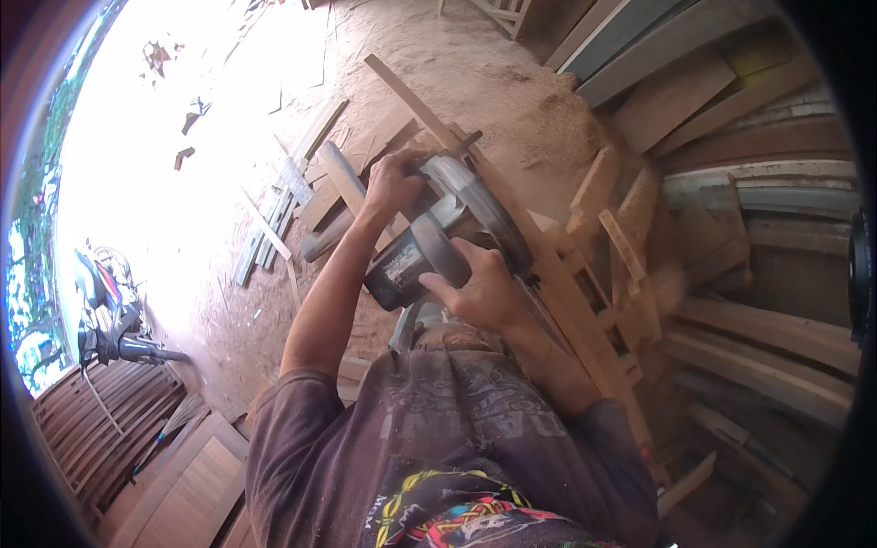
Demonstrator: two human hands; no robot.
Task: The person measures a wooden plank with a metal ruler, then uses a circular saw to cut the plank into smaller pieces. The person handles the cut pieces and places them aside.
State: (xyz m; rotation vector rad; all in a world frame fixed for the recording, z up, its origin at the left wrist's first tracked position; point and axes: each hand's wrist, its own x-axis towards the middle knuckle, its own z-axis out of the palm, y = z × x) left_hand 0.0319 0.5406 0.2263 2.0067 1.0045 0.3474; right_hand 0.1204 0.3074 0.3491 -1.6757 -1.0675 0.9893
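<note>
A circular saw with a dark motor housing and a grey blade guard rests on a long wooden board in front of my body. My right hand is wrapped round its rear handle. At the saw's front end, my left hand is closed on the tool, its fingertips partly hidden. The guard lies along the board's left side and hides the blade. The board slants from the upper middle to the lower right.
Wooden frame pieces stand right of the board, by a sawdust heap. Stacked planks line the right side. Offcuts litter the floor at left. A motorcycle and a wooden door panel stand farther left.
</note>
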